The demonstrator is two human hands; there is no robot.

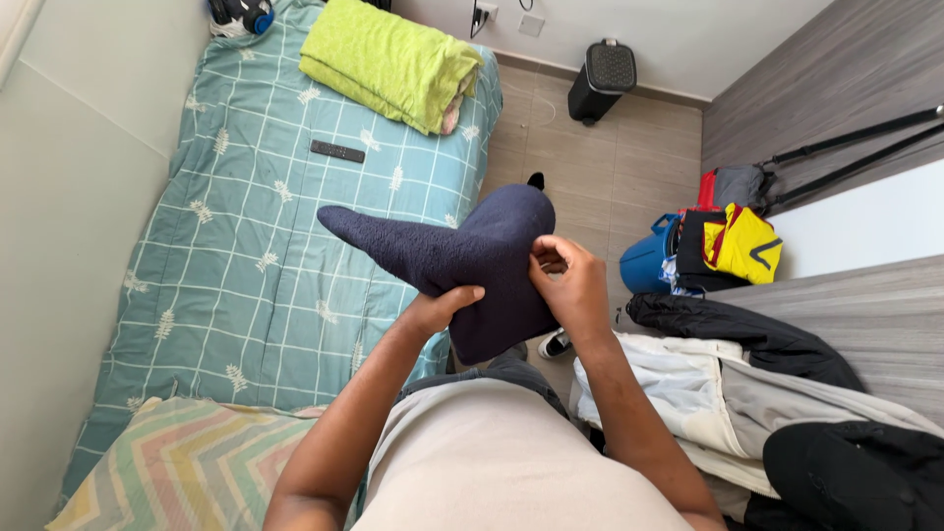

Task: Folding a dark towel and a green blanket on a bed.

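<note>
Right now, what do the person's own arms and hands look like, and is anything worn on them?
Both forearms are bare up to the bottom edge of the picture: no sleeves in view. The left hand and right hand wear no gloves, and no watch, bracelet or ring can be seen. Between the arms shows a light beige top with dark trousers just beyond it.

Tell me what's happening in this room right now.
A person standing beside a bed holds a dark navy knitted garment up in both hands. The left hand has its grip on the lower edge, the right hand pinches the side. A folded green blanket and a remote lie on the bed; clothes are piled to the right.
</note>
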